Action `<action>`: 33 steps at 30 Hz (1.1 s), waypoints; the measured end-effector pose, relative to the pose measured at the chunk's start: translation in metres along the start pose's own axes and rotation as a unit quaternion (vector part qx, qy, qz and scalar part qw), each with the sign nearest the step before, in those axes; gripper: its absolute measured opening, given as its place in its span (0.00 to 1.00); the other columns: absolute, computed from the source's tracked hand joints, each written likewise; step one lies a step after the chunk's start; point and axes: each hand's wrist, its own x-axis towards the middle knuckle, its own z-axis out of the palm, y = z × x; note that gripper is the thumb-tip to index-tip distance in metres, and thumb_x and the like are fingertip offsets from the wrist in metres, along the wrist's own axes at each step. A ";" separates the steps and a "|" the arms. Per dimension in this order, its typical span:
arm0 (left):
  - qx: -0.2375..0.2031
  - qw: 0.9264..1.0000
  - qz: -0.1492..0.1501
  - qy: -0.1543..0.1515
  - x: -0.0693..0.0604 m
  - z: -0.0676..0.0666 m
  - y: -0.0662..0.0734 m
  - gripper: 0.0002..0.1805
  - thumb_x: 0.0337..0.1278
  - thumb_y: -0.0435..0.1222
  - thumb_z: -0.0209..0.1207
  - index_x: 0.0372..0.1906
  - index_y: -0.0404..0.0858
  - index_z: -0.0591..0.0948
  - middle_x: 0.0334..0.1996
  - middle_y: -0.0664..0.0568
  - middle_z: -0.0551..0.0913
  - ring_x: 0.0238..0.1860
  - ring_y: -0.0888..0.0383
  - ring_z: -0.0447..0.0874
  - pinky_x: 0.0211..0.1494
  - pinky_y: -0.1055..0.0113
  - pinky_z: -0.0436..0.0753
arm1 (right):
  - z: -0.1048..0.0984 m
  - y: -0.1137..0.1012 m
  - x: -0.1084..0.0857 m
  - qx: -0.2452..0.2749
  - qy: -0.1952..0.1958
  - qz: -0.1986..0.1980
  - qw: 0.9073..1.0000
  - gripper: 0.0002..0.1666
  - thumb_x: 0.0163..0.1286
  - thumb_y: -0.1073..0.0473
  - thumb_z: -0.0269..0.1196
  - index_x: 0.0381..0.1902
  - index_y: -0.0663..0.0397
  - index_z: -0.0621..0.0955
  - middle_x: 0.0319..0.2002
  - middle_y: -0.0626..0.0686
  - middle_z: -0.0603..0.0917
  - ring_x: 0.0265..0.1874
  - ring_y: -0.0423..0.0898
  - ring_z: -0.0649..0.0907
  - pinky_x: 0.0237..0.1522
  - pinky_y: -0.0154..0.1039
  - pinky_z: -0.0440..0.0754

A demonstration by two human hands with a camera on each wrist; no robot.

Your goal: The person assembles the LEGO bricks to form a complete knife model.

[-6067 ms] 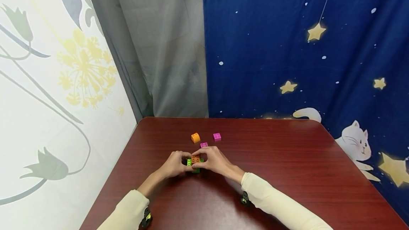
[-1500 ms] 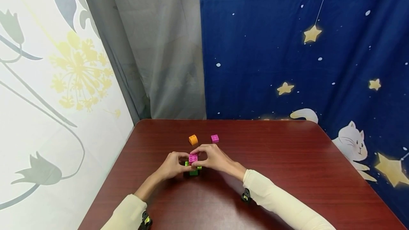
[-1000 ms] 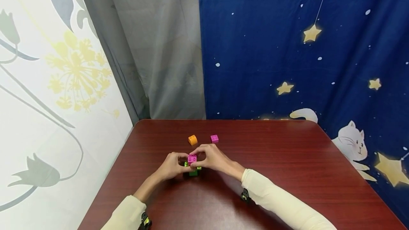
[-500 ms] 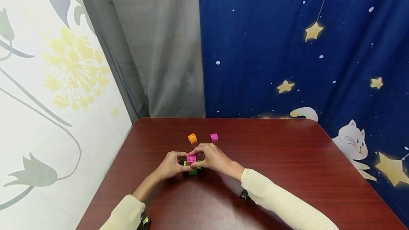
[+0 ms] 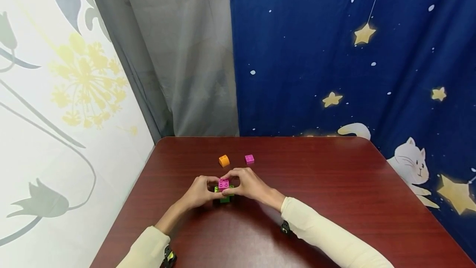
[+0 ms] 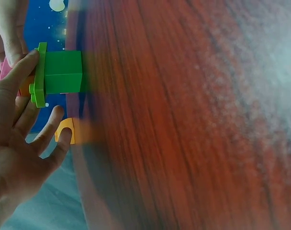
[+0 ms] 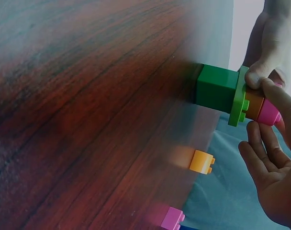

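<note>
A stack of bricks stands upright on the table: a dark green block (image 7: 217,86) at the bottom, a light green plate (image 7: 239,96) on it, then an orange-brown brick (image 7: 253,104), and a pink brick (image 5: 223,183) on top. My right hand (image 5: 247,183) pinches the pink brick between thumb and fingers. From the left, my left hand (image 5: 199,192) grips the stack near the light green plate and the orange-brown brick. In the left wrist view the left thumb lies by the plate, partly covering the upper bricks.
Behind the stack on the red-brown table (image 5: 316,185) lie a yellow-orange curved brick (image 5: 224,161) and another pink brick (image 5: 249,159). A grey curtain (image 5: 193,53) and a blue starry curtain (image 5: 297,53) hang past the far edge; a patterned white wall (image 5: 111,144) is at left.
Since the oldest frame, a pink brick from behind the stack has come onto the orange-brown brick, under my right hand. Over the last second both hands have stayed nearly still.
</note>
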 end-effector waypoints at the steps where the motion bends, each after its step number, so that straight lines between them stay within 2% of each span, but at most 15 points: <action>1: 0.000 1.000 0.000 0.000 0.000 0.000 0.000 0.15 0.53 0.43 0.78 0.43 0.44 0.89 0.40 0.57 0.90 0.43 0.59 0.89 0.48 0.56 0.88 | 0.000 0.000 0.000 -0.001 0.000 0.001 1.000 0.24 0.58 0.49 0.80 0.52 0.46 0.89 0.46 0.44 0.90 0.46 0.39 0.86 0.51 0.34 0.83; 10: 0.007 1.000 0.005 0.004 0.001 0.000 0.001 0.16 0.53 0.44 0.78 0.44 0.43 0.89 0.41 0.56 0.90 0.45 0.58 0.89 0.50 0.55 0.87 | 0.003 0.000 -0.004 0.000 0.010 0.003 1.000 0.24 0.61 0.48 0.79 0.53 0.45 0.87 0.46 0.45 0.89 0.46 0.42 0.87 0.50 0.40 0.85; 15: 0.016 1.000 0.007 0.001 -0.001 0.000 0.003 0.17 0.53 0.45 0.78 0.45 0.43 0.89 0.41 0.57 0.90 0.45 0.56 0.89 0.50 0.57 0.87 | 0.007 -0.001 -0.011 0.017 0.008 0.009 1.000 0.22 0.65 0.51 0.76 0.55 0.46 0.85 0.43 0.44 0.86 0.42 0.46 0.87 0.45 0.45 0.87; 18: 0.015 1.000 0.006 0.001 -0.001 0.000 0.004 0.17 0.54 0.45 0.77 0.45 0.43 0.88 0.41 0.57 0.90 0.44 0.57 0.88 0.50 0.59 0.87 | 0.008 -0.001 -0.013 0.014 0.014 -0.002 1.000 0.23 0.66 0.52 0.75 0.57 0.45 0.83 0.42 0.43 0.84 0.41 0.47 0.86 0.43 0.46 0.86; 22: 0.019 1.000 0.011 0.007 0.000 0.001 0.005 0.17 0.55 0.44 0.77 0.46 0.42 0.88 0.40 0.57 0.89 0.41 0.60 0.88 0.47 0.62 0.87 | 0.006 -0.001 -0.014 0.007 0.021 -0.014 1.000 0.27 0.65 0.53 0.76 0.60 0.47 0.82 0.44 0.43 0.84 0.42 0.46 0.86 0.45 0.46 0.86; 28: 0.035 0.999 0.024 0.008 -0.001 0.003 0.005 0.20 0.55 0.44 0.77 0.48 0.39 0.86 0.38 0.55 0.88 0.38 0.58 0.87 0.43 0.68 0.85 | 0.002 0.002 -0.019 0.004 0.007 -0.007 1.000 0.29 0.64 0.53 0.77 0.62 0.50 0.81 0.49 0.49 0.86 0.45 0.48 0.88 0.49 0.46 0.87; 30: 0.044 0.999 0.025 0.011 -0.001 0.004 0.006 0.21 0.54 0.46 0.77 0.49 0.39 0.86 0.38 0.54 0.88 0.38 0.58 0.86 0.43 0.68 0.84 | -0.001 0.004 -0.022 -0.005 0.009 -0.008 1.000 0.30 0.64 0.54 0.77 0.62 0.51 0.81 0.50 0.51 0.87 0.46 0.47 0.88 0.50 0.44 0.86; 33: 0.051 0.998 0.021 0.012 -0.001 0.004 0.007 0.25 0.53 0.47 0.78 0.50 0.38 0.86 0.40 0.52 0.88 0.40 0.57 0.86 0.45 0.62 0.86 | -0.007 0.009 -0.026 -0.009 0.010 -0.007 1.000 0.30 0.63 0.54 0.78 0.61 0.52 0.82 0.52 0.53 0.87 0.46 0.48 0.88 0.50 0.44 0.86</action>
